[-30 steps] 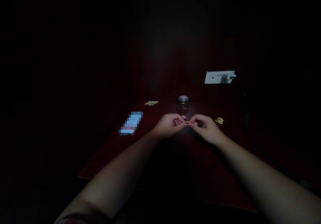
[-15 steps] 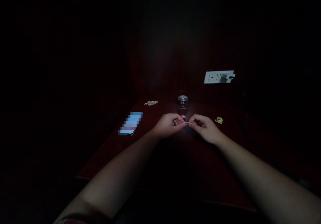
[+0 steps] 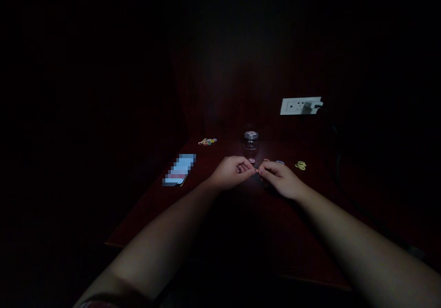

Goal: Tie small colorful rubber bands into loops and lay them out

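Between my fingertips is a small orange-pink hair tie [image 3: 256,170], one end pinched by each hand. My left hand [image 3: 235,172] is closed on its left side, thumb against the forefinger. From the other side my right hand [image 3: 279,178] pinches it, close to the left fingertips. Just beyond the hands lie a pink hair tie [image 3: 251,161], an orange one [image 3: 266,160] and a bluish-purple one [image 3: 279,162], partly hidden by my right hand. Yellow hair ties [image 3: 301,165] form a small pile to the right.
A clear lidded jar [image 3: 251,141] stands behind the hands. Mixed-colour hair ties [image 3: 207,141] lie at the back left. A phone [image 3: 179,170] with a lit, blurred screen rests on the dark red table [image 3: 155,220]. A wall socket [image 3: 292,106] holds a plug with a cable.
My right hand has shifted slightly down and left, bringing the fingertips closer together. The stretched hair tie looks shorter now. The orange and purple ones behind the right hand have come into view.
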Demonstrator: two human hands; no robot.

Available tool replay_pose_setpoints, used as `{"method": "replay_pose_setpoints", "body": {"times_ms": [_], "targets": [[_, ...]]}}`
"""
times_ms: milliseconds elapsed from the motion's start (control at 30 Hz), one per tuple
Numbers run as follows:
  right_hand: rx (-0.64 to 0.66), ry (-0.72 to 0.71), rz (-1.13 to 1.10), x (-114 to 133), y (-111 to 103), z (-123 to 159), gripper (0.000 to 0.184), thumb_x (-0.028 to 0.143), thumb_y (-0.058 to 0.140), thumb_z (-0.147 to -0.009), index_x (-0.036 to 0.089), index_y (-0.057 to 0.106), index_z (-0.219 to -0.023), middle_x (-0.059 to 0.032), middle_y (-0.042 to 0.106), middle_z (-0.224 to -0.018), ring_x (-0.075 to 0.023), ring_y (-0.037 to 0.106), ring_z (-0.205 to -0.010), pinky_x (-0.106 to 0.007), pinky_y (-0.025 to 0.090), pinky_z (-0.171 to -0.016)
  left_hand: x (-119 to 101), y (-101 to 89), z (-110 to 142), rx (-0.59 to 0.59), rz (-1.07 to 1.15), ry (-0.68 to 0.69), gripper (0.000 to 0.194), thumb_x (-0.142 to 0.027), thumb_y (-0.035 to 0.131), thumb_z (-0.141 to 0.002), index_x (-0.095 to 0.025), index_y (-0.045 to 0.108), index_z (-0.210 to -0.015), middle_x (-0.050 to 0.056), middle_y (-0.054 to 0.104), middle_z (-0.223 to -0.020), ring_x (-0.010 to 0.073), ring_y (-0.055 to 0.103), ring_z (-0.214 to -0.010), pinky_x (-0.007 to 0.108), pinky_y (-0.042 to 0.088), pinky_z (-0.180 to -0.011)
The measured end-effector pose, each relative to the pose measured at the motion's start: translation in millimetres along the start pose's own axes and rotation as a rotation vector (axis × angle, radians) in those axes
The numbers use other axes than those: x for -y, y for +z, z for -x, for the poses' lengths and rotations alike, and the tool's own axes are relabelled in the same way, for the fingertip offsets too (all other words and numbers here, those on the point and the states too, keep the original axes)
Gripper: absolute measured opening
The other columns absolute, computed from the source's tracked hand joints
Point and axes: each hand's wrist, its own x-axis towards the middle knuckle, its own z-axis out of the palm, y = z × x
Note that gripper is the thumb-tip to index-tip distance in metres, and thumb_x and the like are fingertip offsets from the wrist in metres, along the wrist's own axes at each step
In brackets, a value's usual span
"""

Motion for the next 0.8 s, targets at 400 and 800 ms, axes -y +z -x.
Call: {"method": "replay_pose_setpoints", "body": {"times_ms": [400,800], "targets": [[-0.024,-0.025,0.09,-1.1,0.5,0.1,0.029,0.034,0.047,-0.088,0.018,0.051,-0.064,0.0016,0.048,-0.059,-0.0139,0.045,-0.06,-0.028,0.038,-0.063,-1.5,-0.5,0.7,0.014,0.004,0.0,0.021,-0.031,0.064,-0.077,-0.01,0.066,-0.081,0.002,0.062,-0.07,0.0066,0.049,-0.057,0.018,0.041,-0.054],[-0.092,0.003,-0.07,7.5,2.3,-0.6,0.019,0.035,0.06,-0.08,0.016,0.061,-0.078,0.0001,0.053,-0.064,-0.0109,0.041,-0.055,-0.024,0.034,-0.051,-0.1,-0.3,0.8,0.023,-0.006,0.013,0.023,-0.032,0.065,-0.077,-0.01,0.066,-0.082,0.002,0.062,-0.07,0.0066,0.049,-0.058,0.017,0.04,-0.054]]}}
